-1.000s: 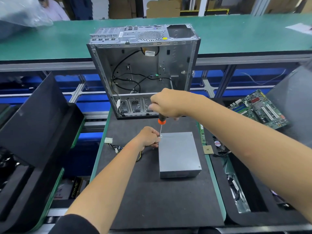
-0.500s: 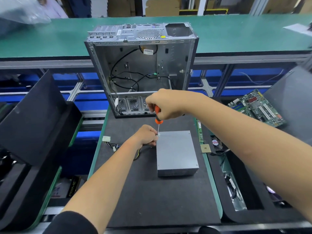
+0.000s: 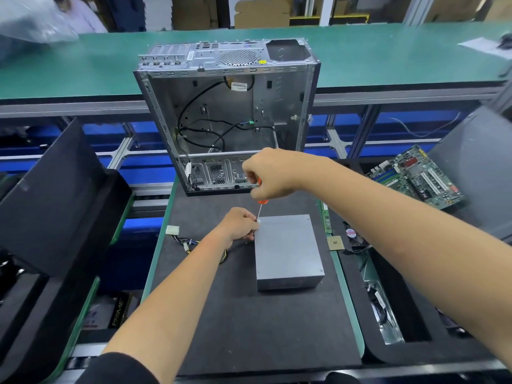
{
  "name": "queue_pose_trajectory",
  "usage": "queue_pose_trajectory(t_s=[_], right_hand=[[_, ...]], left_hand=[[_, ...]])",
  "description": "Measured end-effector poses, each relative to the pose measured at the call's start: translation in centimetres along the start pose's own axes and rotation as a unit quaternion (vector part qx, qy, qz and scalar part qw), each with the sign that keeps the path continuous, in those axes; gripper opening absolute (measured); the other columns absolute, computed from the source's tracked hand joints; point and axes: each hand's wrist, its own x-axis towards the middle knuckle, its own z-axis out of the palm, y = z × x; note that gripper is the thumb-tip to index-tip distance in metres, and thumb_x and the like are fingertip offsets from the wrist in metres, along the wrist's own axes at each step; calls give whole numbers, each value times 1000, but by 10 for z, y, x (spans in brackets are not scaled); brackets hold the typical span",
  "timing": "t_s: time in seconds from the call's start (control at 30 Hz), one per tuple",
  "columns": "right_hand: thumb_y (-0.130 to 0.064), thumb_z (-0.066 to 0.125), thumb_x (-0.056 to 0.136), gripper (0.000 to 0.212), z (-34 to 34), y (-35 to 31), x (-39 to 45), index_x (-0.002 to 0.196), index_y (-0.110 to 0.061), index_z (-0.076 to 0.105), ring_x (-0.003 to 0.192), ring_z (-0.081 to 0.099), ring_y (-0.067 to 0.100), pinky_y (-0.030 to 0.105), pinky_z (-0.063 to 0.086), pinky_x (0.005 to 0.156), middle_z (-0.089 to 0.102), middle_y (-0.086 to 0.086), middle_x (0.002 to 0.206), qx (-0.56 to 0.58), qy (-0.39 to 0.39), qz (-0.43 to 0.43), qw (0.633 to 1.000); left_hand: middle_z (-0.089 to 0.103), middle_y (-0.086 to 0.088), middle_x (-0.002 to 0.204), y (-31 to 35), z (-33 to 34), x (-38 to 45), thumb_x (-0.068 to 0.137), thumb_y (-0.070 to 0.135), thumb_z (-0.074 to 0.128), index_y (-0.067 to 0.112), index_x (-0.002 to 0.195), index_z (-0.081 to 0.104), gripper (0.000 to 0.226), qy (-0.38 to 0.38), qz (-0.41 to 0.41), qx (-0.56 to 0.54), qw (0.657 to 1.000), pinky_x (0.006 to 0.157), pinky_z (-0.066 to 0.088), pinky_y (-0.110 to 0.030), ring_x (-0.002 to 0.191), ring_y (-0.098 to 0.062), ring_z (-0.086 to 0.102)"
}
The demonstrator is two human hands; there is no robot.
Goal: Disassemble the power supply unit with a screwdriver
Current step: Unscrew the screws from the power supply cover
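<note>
Step in hand, by the look of it: backing out the screw at the far-left top corner of the power supply unit [image 3: 288, 249], which lies flat on the dark mat [image 3: 249, 328], just below both grips and in front of the open computer case [image 3: 227, 117].

Right hand [image 3: 270, 176] wrapped tight round the orange handle of the screwdriver [image 3: 260, 207]; shaft drops nearly straight down from that fist to the corner. Left hand [image 3: 238, 224] just under the right, fingers pinched narrow about the tip and pressed against the unit's left edge (whether also pinching a loosened screw: cannot tell, too small).

To do it well:
- Keep shaft plumb over the screw head; lean invites slipping out.
- Press down through the right fist while turning, light torque first.
- Hold left fingers as guide and brace, so box stays put on mat.
- Catch screw as it frees; cable bundle [image 3: 191, 242] lies left of the left-hand grip, easy to lose small parts there.
- Other corner screws, near and right of the grip, apparently not yet out.

Against the frames before: both grips same as then, tip on same corner. Right fist slightly rotated, less orange showing above the knuckles, fitting a turn under way. Unit and case unmoved relative to each other; whole view shifted a little (head movement, likely).
</note>
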Motion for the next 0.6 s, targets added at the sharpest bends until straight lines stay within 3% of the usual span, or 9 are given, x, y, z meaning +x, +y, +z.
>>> queue_pose_trajectory(t_s=[0.1, 0.2, 0.33, 0.4, 0.47, 0.6], right_hand=[[-18, 41, 94, 22, 2, 1, 3, 87, -6, 57, 51, 66, 26, 25, 42, 48, 61, 11, 73, -15, -12, 39, 999], [-12, 53, 86, 9, -1, 1, 5, 92, -8, 58, 66, 62, 25, 27, 42, 52, 62, 4, 81, 11, 10, 5, 1000], [-9, 69, 74, 21, -4, 0, 2, 92, -15, 58, 80, 56, 20, 33, 51, 67, 57, -9, 77, 75, 2, -27, 997], [-20, 62, 81, 12, -1, 0, 4, 90, -13, 57, 74, 62, 22, 32, 51, 60, 62, -1, 78, 47, 21, -3, 999], [-25, 53, 88, 17, 2, 2, 7, 88, -9, 58, 60, 64, 21, 26, 41, 48, 68, 8, 77, 20, 39, 13, 999], [-17, 62, 80, 9, 3, 4, 8, 87, -13, 60, 72, 54, 20, 26, 34, 50, 54, -4, 78, 42, 62, -13, 997]], left_hand=[[60, -11, 71, -1, -1, 0, 88, 5, 61, 9, 84, 53, 10, -5, 2, 1, 1000, 63, 56, -26, 57, -17, 56], [59, -11, 68, 1, -1, 1, 88, 4, 61, 10, 80, 52, 13, -5, 2, 3, 1000, 60, 55, -24, 54, -18, 56], [60, -11, 68, 0, -1, 2, 88, 5, 61, 11, 79, 52, 13, -6, 3, 6, 1000, 62, 56, -26, 55, -18, 56], [60, -12, 70, -1, -1, 3, 88, 6, 61, 10, 81, 52, 12, -7, 5, 7, 1000, 64, 56, -27, 56, -19, 56], [61, -14, 72, -1, -1, 3, 88, 6, 61, 9, 82, 53, 11, -11, 7, 8, 1000, 70, 56, -31, 59, -21, 56], [61, -17, 73, -2, -1, 5, 87, 6, 63, 6, 85, 55, 8, -7, 16, 13, 1000, 74, 57, -35, 59, -22, 56]])
